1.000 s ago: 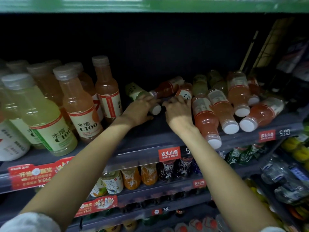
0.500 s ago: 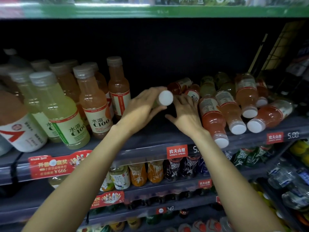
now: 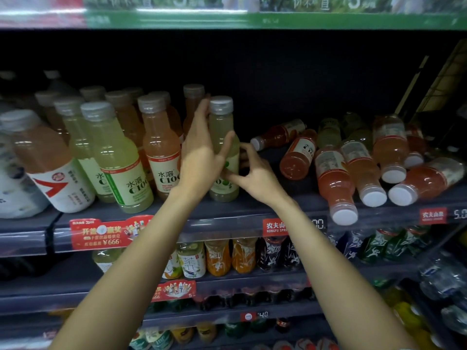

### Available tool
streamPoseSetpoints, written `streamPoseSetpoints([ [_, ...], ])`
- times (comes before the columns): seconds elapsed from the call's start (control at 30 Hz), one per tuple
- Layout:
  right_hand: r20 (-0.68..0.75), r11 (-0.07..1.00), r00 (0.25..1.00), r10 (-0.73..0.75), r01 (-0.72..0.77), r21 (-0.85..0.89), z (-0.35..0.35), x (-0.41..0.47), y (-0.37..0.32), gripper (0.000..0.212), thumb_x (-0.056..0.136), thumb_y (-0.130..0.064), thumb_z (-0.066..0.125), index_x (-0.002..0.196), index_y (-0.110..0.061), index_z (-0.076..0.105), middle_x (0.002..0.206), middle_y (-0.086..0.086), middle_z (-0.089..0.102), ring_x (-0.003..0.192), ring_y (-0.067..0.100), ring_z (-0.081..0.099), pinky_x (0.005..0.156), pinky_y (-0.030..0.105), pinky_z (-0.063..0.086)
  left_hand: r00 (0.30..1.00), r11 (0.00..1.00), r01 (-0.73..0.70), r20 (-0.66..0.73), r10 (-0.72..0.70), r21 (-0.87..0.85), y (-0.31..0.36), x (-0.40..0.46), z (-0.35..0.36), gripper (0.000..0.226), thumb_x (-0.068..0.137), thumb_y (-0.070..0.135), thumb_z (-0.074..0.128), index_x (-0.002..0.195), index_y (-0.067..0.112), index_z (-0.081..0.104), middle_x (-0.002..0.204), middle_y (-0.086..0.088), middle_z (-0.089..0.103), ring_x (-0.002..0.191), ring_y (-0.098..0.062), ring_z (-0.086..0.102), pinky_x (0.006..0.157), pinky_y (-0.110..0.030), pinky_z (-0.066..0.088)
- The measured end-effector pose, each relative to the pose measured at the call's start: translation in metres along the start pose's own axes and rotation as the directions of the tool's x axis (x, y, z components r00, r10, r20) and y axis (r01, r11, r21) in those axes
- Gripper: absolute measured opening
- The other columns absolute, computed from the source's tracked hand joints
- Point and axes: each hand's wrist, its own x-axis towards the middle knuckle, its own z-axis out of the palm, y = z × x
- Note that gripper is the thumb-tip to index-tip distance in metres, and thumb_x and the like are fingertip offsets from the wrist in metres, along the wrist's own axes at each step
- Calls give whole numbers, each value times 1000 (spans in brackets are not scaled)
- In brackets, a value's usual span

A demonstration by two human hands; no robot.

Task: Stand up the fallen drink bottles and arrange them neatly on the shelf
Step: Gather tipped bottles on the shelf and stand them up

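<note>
On the left of the shelf the standing bottles crowd close, so a nudge could topple the orange one beside the newcomer. The left hand lies against the pale green bottle with straight fingers, steadying rather than gripping; the right hand pinches it low at the label. It stands upright on the shelf, yet an early release may tip it toward the fallen bottles, whose caps overhang the edge.
</note>
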Motion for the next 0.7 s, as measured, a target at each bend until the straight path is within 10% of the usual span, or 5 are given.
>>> streamPoseSetpoints([
  [0.5,-16,997,999,-38,39,70,39,9,-2,70,80,-21,74,140,-18,37,123,2,57,100,8,57,83,23,50,994,979,-67,-67,82,195,-27,-21,-22,67,86,6,64,146,4,34,149,-14,36,137,-22,34,114,-26,26],
  [0.7,-66,961,990,-121,100,-257,6,-3,6,53,88,-18,63,137,-20,44,128,5,54,117,20,52,93,36,48,925,930,-278,-194,327,241,-22,-34,-13,43,86,5,61,127,7,48,126,-16,51,118,-27,44,105,-22,28],
])
